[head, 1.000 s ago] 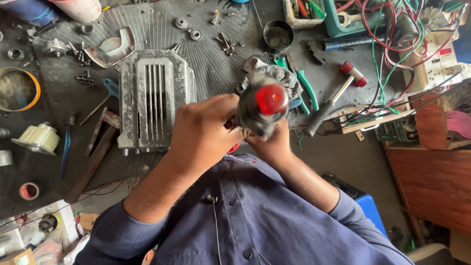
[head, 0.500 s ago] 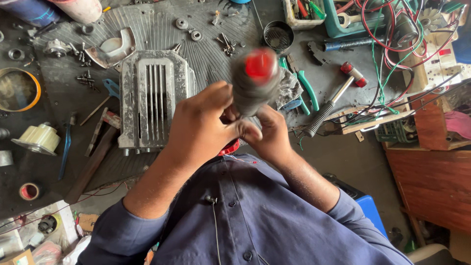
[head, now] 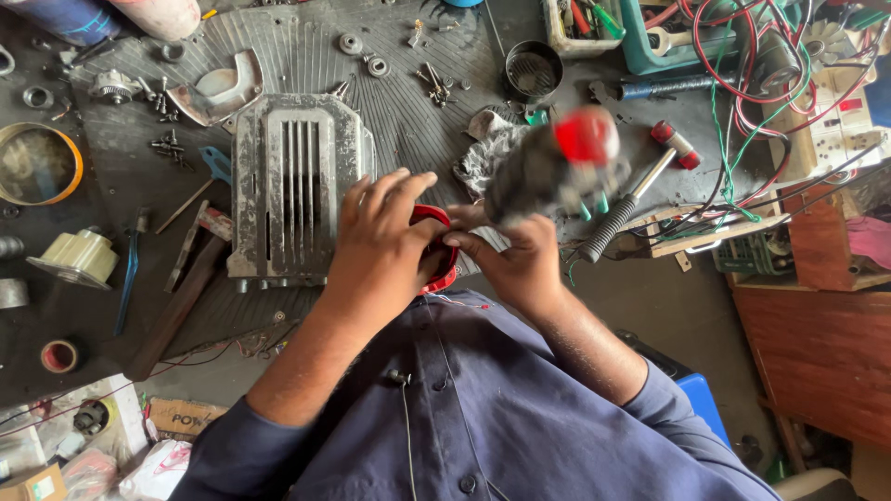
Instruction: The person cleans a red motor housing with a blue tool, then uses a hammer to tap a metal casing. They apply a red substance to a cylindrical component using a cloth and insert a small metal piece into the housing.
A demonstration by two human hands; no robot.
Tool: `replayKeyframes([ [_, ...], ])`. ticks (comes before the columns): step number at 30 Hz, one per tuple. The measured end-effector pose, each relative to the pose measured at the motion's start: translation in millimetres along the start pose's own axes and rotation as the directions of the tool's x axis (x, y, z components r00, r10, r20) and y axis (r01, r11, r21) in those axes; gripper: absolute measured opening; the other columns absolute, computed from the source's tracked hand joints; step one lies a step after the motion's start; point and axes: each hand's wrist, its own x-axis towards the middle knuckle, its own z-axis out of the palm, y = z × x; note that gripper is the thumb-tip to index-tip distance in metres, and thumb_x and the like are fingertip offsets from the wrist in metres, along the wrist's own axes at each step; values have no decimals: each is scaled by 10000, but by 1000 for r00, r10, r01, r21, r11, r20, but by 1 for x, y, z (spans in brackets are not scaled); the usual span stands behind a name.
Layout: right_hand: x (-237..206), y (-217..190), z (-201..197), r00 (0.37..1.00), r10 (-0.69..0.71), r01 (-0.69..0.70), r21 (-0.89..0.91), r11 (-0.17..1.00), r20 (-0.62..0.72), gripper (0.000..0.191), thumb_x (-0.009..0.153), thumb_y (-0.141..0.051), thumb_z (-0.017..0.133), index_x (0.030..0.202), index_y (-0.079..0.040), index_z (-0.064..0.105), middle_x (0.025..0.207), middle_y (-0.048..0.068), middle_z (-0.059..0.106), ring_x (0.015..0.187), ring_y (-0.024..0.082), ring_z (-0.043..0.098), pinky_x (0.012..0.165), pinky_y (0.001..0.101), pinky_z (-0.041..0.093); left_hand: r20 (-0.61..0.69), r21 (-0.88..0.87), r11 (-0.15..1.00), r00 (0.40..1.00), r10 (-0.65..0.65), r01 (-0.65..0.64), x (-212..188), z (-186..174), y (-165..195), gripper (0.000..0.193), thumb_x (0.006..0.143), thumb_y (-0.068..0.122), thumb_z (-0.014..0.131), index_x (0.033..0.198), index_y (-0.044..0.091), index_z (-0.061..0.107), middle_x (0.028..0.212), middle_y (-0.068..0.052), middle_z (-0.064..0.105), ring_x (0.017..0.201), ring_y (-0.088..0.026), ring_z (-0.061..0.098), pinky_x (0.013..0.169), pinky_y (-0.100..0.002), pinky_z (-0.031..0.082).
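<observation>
My right hand [head: 520, 264] is wrapped around the lower end of a dark tool [head: 548, 172], which rises blurred above my knuckles with its red cap [head: 587, 136] at the far end. My left hand [head: 380, 246] lies fingers loosely spread over a red part [head: 436, 246], just beside the grey ribbed housing [head: 295, 190] on the bench [head: 121, 306].

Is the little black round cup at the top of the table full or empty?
It looks empty. The black round cup stands upright and you can see a ribbed bottom inside it, with nothing lying there.
</observation>
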Motion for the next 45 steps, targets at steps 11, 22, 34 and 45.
replayKeyframes([
  [11,-21,18,-3,995,-98,98,5,995,30,306,1019,51,634,1319,3,599,1118,125,770,1021,243,784,909,327,608,117,-52,998,993,-16,22,1,13,-13,184,762,209,823,912,119,767,1337,-68,622,1322,-286,507,1166,-553,286],
  [22,-45,43,-3,977,-13,91,361,928,-213,381,1136,-6,509,1505,29,422,1106,198,692,1018,264,728,955,380,593,145,-308,949,989,-20,65,9,-7,-20,150,794,225,844,873,122,768,1272,-37,666,1230,-270,577,1149,-497,339],
  [34,-41,43,-5,986,52,26,455,890,-159,382,1125,-7,522,1483,66,409,1131,185,690,1085,272,726,983,397,592,400,-906,40,883,-245,422,-10,-5,-65,128,1011,50,649,1107,-29,618,1156,-192,725,1046,-215,745,961,-345,606],
  [45,20,-4,13,976,-188,183,56,982,106,167,936,-52,776,1094,-45,725,1105,106,755,987,256,750,866,334,598,216,-497,805,944,-248,325,-29,-39,-19,254,942,116,718,1176,18,691,932,-93,645,777,-208,684,684,-328,548],
])
